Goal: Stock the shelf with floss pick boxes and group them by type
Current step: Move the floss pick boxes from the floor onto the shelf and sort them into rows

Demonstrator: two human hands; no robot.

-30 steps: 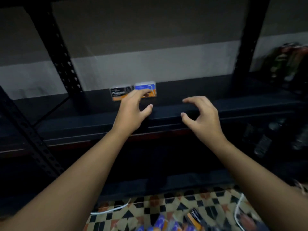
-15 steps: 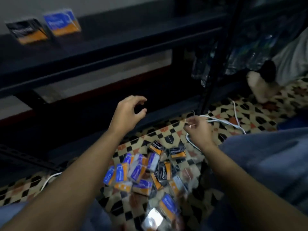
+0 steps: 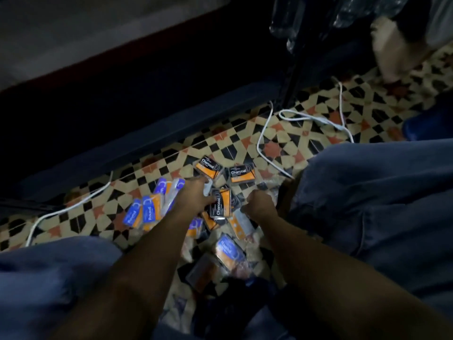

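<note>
A pile of floss pick boxes lies on the patterned tile floor between my knees. Black-and-orange Charcoal boxes sit at the pile's far side, and blue-and-orange Round boxes are at its left. My left hand reaches into the middle, thumb laid on the face of one Charcoal box and fingers stretched past its far edge. My right hand hovers just right of that box with fingers curled downward; whatever lies under them is hidden. The shelf's stocked level is out of view.
The dark bottom beam of the shelf runs diagonally beyond the pile. White cables trail over the tiles. My knees in blue jeans flank the pile. Plastic bottles stand at the upper right.
My view dropped from the shelf, where two boxes stand, to the floor. Both hands came down into the pile, the left landing on a Charcoal box.
</note>
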